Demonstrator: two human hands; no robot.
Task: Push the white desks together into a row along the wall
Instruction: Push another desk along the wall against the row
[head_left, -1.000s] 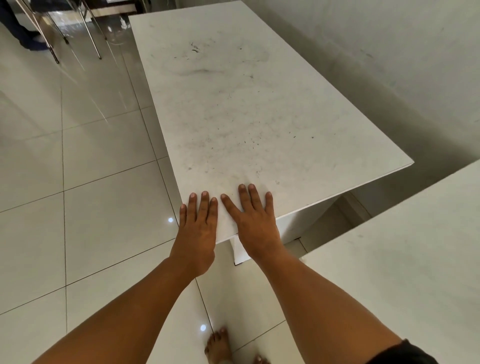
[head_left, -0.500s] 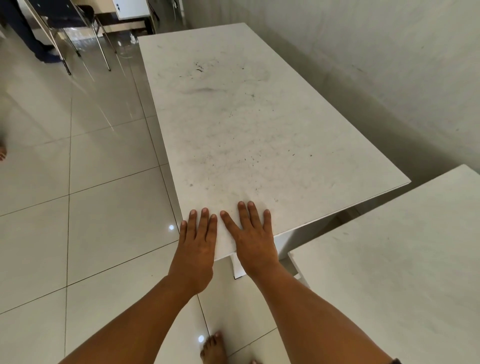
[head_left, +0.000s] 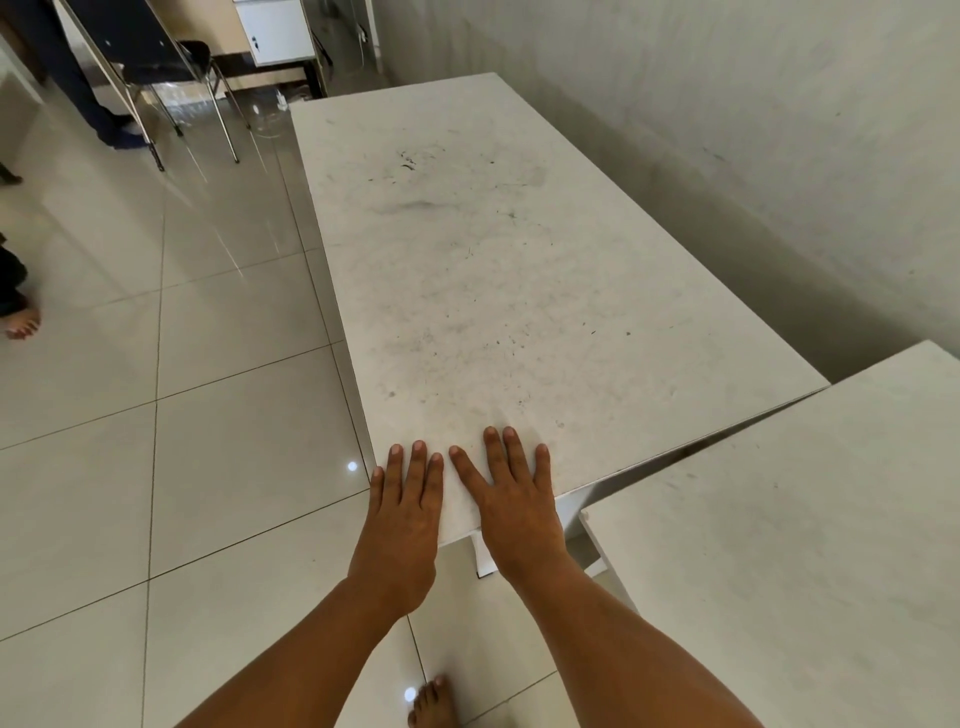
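A long white desk (head_left: 493, 270) with dark scuff marks runs away from me beside the grey wall (head_left: 779, 130). My left hand (head_left: 402, 512) and my right hand (head_left: 511, 499) lie flat on its near left corner, fingers spread, palms over the edge. A second white desk (head_left: 805, 545) stands at the lower right. Its far corner meets the first desk's near right corner, and a thin dark wedge-shaped gap runs between the two edges. A shadowed strip separates the long desk from the wall.
Glossy tiled floor (head_left: 182, 467) fills the left side. Metal-legged chairs (head_left: 171, 78) and a person's legs (head_left: 78, 88) stand at the far left. A bare foot of someone else (head_left: 21, 322) shows at the left edge. My own foot (head_left: 431, 701) is below.
The gap between the two desks has narrowed to a thin wedge. The second desk takes up more of the lower right. My hands stay flat on the same corner. The view has tilted up.
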